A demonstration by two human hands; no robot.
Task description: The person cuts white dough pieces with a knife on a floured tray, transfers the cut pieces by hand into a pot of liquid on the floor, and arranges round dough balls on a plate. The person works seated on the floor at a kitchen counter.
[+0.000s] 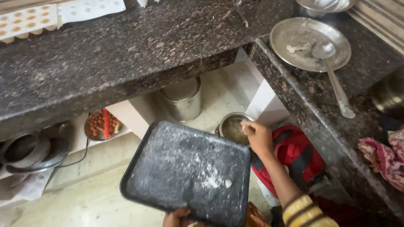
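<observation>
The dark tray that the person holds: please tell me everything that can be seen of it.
The tray is flat, rectangular, with rounded corners and a low raised rim, and looks like dark metal. White flour-like powder dusts its surface, thickest toward its right side, where a small pale lump lies. It is held tilted above the floor, under the granite counter's edge. The left hand grips its near edge at the bottom of the picture. The right hand is just past its far right corner, over a steel bowl.

Floury black tray (185,168), tilted, beside steel bowl (232,126).
</observation>
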